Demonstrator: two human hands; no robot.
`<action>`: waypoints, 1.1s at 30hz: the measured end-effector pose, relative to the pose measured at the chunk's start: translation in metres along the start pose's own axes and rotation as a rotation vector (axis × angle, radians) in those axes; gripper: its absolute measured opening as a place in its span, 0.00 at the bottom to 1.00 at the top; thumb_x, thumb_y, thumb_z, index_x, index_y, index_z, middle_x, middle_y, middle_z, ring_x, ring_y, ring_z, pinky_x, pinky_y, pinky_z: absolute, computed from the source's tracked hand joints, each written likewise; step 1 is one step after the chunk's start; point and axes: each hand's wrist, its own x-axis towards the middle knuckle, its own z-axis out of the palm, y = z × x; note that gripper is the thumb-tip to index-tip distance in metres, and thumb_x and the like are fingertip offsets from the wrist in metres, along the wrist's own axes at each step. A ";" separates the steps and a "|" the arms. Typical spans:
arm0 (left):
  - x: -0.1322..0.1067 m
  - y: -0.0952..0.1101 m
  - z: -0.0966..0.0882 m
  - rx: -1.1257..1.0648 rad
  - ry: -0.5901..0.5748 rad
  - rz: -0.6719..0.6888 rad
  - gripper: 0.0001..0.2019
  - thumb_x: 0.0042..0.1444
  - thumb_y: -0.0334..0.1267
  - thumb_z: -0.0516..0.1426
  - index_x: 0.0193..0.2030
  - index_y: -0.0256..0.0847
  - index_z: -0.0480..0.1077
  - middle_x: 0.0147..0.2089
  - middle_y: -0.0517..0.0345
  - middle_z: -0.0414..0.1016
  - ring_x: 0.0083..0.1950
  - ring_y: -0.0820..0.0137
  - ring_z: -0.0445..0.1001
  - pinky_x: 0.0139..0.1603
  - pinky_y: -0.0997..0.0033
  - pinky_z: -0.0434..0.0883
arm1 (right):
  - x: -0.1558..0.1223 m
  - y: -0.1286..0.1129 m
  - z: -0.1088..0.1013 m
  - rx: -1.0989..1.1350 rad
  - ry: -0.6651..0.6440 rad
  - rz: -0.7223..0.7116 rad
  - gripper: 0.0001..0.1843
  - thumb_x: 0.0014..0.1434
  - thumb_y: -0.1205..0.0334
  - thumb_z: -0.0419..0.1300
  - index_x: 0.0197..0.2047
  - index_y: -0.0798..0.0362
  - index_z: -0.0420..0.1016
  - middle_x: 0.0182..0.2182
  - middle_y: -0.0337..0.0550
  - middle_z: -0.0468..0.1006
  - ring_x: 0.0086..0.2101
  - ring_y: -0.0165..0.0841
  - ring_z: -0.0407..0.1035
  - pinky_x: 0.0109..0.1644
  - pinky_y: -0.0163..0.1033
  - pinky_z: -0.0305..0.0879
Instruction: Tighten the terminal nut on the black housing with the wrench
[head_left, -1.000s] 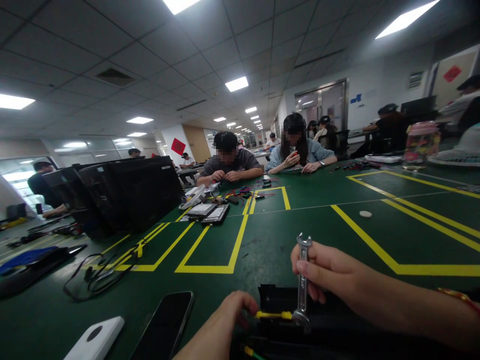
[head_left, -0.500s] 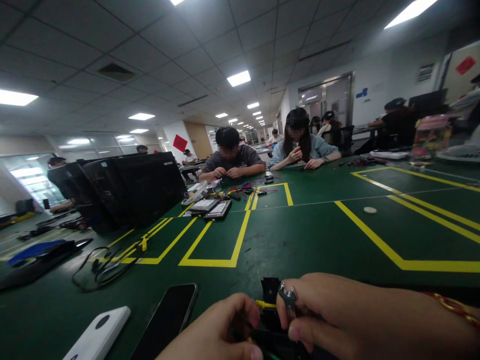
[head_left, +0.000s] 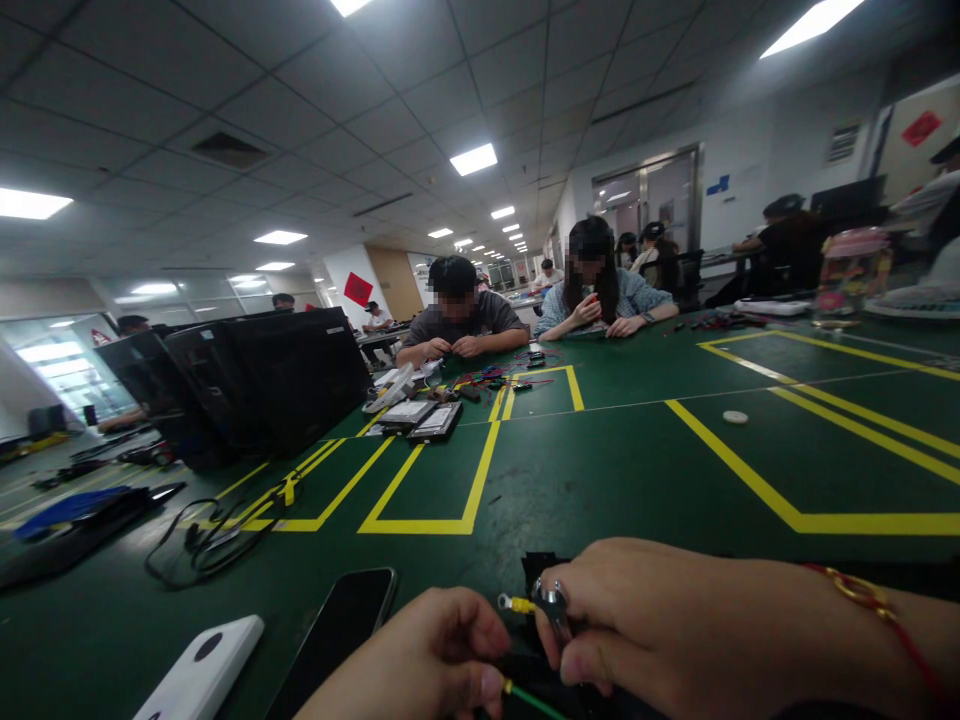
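Observation:
At the bottom edge my right hand (head_left: 660,620) is closed around a small metal wrench (head_left: 553,604), of which only the head shows past my fingers. My left hand (head_left: 427,660) pinches a yellow-sleeved wire with a ring terminal (head_left: 514,603) right beside the wrench head. A green wire (head_left: 529,698) runs out under my left thumb. Both hands sit over a black plastic part (head_left: 536,570), mostly hidden beneath them, on the green table mat (head_left: 600,470).
A dark phone (head_left: 337,630) and a white box (head_left: 199,670) lie left of my hands. Black cables (head_left: 202,540), black cases (head_left: 255,380) and hard drives (head_left: 420,418) stand farther left. Two people work at the table's far end; a white disc (head_left: 735,416) lies to the right.
My right hand lowered the wrench from upright to down against the black part, closing over it. My left hand drew nearer, and the yellow terminal now sticks out beside the wrench head.

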 end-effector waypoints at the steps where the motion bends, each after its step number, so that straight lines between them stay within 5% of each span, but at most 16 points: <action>1: 0.000 0.000 0.000 0.012 0.003 -0.008 0.12 0.46 0.33 0.63 0.37 0.35 0.66 0.35 0.58 0.72 0.34 0.71 0.71 0.34 0.70 0.63 | 0.000 0.000 0.001 0.002 0.001 -0.001 0.11 0.61 0.80 0.62 0.42 0.56 0.69 0.30 0.33 0.66 0.33 0.28 0.63 0.30 0.27 0.46; 33: -0.002 0.004 0.006 0.088 0.108 -0.089 0.10 0.45 0.35 0.63 0.30 0.37 0.66 0.23 0.65 0.72 0.23 0.76 0.69 0.25 0.76 0.62 | -0.003 0.002 0.010 0.105 0.068 0.030 0.10 0.63 0.80 0.61 0.40 0.57 0.68 0.30 0.31 0.66 0.33 0.27 0.62 0.30 0.27 0.46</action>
